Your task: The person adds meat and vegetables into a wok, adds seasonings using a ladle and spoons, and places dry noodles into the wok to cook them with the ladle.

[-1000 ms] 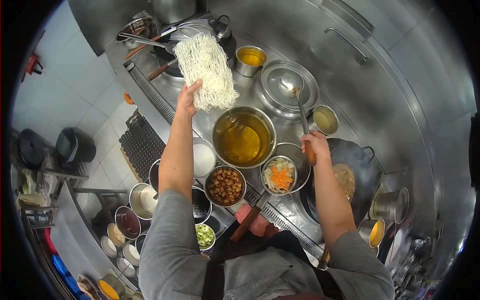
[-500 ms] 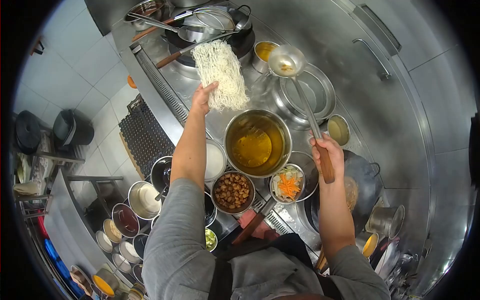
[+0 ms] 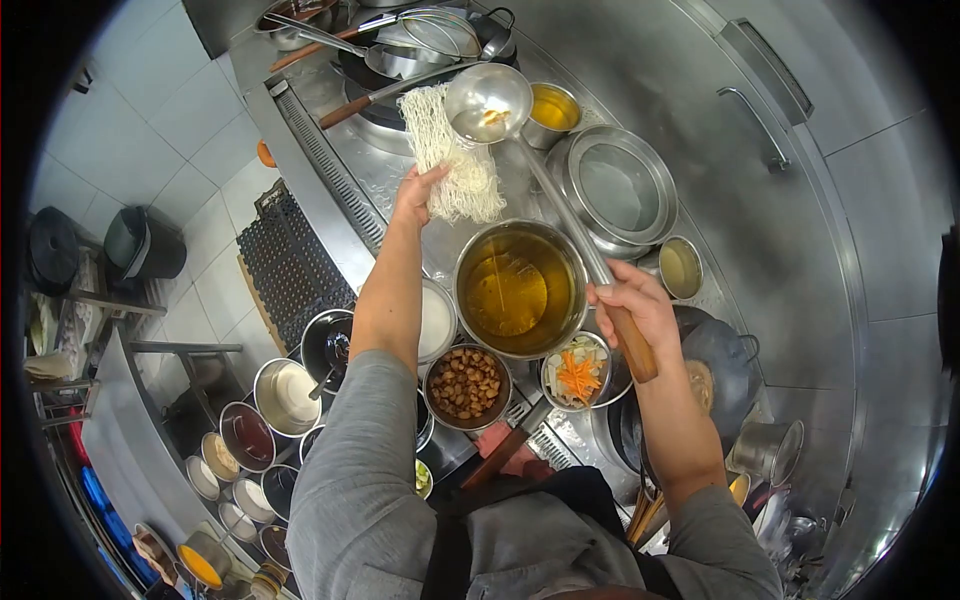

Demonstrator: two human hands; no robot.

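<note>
My left hand [image 3: 418,192] grips a flat block of dried noodles [image 3: 462,183] by its near edge, holding it above the steel counter. In my right hand [image 3: 638,306] is a long ladle [image 3: 568,200] with a wooden handle end. The ladle's bowl, with a little brownish residue in it, overlaps the noodles' upper right part in view; whether they touch I cannot tell. Below both hangs a steel pot of amber oil [image 3: 505,293]. Near it stand a pot of browned diced pieces [image 3: 466,388] and a bowl of cut vegetables with orange strips on top [image 3: 577,375].
A wide pot of water [image 3: 620,190] and a small pot of yellow liquid [image 3: 551,112] stand behind. A dark wok [image 3: 722,365] sits at right. A whisk [image 3: 440,32] and other utensils lie across the far burner. Several sauce containers, including a dark red one [image 3: 248,436], line the left.
My right hand has moved the ladle left, so its bowl has gone from beside the noodles to in front of their upper right part. My left hand still holds the noodles.
</note>
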